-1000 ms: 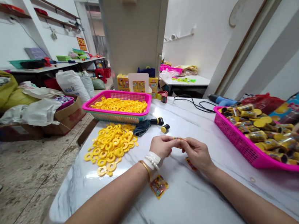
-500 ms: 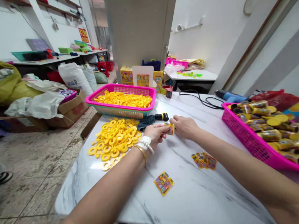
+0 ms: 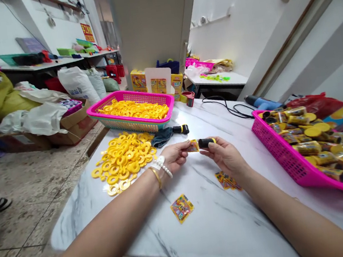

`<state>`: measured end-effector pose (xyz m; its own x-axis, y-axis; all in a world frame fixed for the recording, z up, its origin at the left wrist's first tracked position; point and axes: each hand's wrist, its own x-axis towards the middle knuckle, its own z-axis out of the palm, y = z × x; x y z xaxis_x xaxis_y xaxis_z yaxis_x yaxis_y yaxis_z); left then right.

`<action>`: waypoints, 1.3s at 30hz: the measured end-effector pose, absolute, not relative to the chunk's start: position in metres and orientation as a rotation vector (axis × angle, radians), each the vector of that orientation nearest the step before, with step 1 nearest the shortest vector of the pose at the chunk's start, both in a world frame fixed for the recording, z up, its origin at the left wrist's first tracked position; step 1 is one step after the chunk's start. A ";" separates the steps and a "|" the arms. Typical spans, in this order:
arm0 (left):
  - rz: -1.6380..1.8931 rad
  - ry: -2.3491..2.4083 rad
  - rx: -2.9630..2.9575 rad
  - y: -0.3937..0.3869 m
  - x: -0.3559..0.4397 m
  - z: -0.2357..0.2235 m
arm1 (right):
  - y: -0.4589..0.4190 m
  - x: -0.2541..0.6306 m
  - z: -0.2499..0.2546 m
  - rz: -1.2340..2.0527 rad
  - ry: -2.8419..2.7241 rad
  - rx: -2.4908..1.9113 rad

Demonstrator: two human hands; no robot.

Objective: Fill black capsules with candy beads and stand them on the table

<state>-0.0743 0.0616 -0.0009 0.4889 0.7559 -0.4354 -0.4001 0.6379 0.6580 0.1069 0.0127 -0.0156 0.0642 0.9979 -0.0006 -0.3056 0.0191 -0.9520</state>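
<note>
My left hand [image 3: 175,156] pinches a small printed yellow label [image 3: 194,145], held just above the white marbled table [image 3: 222,227]. In my right hand [image 3: 228,158] is a short black tube [image 3: 205,142] with a yellow rim, its far end close to the label. I cannot tell whether tube and label touch. A printed square label sheet [image 3: 182,208] lies nearer to me, and a fanned stack of labels [image 3: 225,180] is partly behind my right hand. Left of my hands spreads a heap of yellow rings [image 3: 124,155]. Behind them, a dark cloth [image 3: 162,138] lies against another black tube [image 3: 180,130].
A pink basket [image 3: 106,110] of yellow rings stands at the back left. On the right, a second pink basket [image 3: 276,152] holds several printed tubes. Behind are a tape dispenser [image 3: 189,97], printed boxes [image 3: 138,81], a black cable [image 3: 229,110] and a blue tool [image 3: 261,105].
My right hand has turned and drawn back slightly to the right, so the black tube in it now shows. My left hand keeps the label. The view has shifted a little.
</note>
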 end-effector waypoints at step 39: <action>0.752 0.686 1.202 0.059 -0.072 -0.018 | -0.012 0.110 -0.014 0.434 -1.709 -1.152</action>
